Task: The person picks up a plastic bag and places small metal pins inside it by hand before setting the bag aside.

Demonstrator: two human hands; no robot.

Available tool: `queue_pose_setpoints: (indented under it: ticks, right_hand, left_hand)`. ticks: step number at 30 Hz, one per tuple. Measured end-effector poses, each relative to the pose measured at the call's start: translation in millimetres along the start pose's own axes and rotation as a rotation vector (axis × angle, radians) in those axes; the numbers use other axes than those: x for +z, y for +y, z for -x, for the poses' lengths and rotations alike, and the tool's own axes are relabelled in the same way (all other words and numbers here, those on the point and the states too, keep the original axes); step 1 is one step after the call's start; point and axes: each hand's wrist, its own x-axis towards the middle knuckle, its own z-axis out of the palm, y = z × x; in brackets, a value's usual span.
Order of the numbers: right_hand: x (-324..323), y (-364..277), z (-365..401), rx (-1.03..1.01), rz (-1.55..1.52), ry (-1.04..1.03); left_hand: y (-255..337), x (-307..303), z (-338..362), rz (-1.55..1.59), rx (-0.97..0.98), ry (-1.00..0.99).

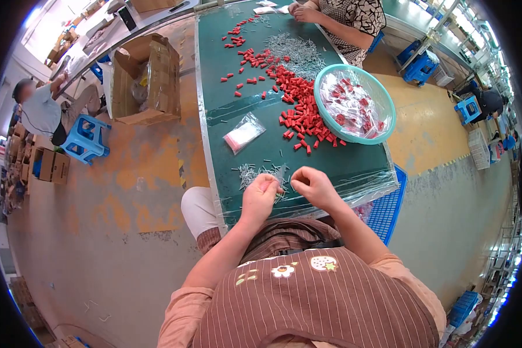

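Head view, looking down: left hand [260, 198] just over the near edge of the worktop [213, 55], left of its middle, thumb and fingers bent in close to each other. Right hand [314, 184] just beside, a narrow space between the two, fingers curled, thumb close to the index finger. Something pale and see-through in that space, too blurred to name; cannot tell any firm grip on it by either hand, nor the exact gap at the fingertips.

Under and just beside the left fingers, toward the near left corner, a small heap of slim grey metal pieces [248, 174], with a few strays around. Farther up, nearer the left edge, a clear packet [245, 133] lying flat, white and pinkish inside. Toward the right edge, a thick spread of short red pieces [300, 105], thinning out toward the far left corner. Against that spread, at the right edge, a teal basin [393, 110] full of clear packets with red bits. Beyond, a larger heap of grey pieces [296, 52].

Past the far right corner, a co-worker [362, 29] with hands together over the edge. Below the near right corner, a blue crate [388, 211]. Off the left edge, on the floor, an open cardboard box [162, 81].
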Motion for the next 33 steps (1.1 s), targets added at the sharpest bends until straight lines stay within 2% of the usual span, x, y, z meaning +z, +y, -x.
queue_pose_setpoints:
  ticks: [3, 5, 8, 16, 19, 22, 26, 29, 33]
  right_hand:
    - [0, 6, -20, -0.063, 0.421, 0.109]
    - [4, 3, -33, -0.045, 0.525, 0.077]
    - [17, 10, -47, -0.103, 0.670, 0.068]
    - [27, 16, -65, -0.196, 0.989, -0.008]
    - [19, 8, -69, -0.175, 1.000, -0.101]
    - [11, 14, -73, -0.108, 0.925, -0.079]
    - [-10, -10, -53, -0.012, 0.244, -0.064]
    - [-6, -42, -24, -0.153, 0.007, -0.175]
    - [2, -51, -12, -0.328, 0.124, -0.138]
  left_hand:
    - [-3, -14, -4, -0.071, 0.032, 0.020]
    - [-15, -21, -9, -0.216, 0.072, 0.048]
    - [0, -19, -4, -0.383, 0.088, 0.143]
    - [19, -26, -3, -0.472, 0.026, 0.173]
    - [22, -26, -4, -0.478, 0.010, 0.158]
    - [22, -25, -7, -0.493, 0.017, 0.187]
    - [22, -23, -12, -0.538, -0.002, 0.195]
    - [35, -13, -14, -0.625, -0.021, 0.142]
    - [39, 0, -17, -0.613, -0.031, 0.064]
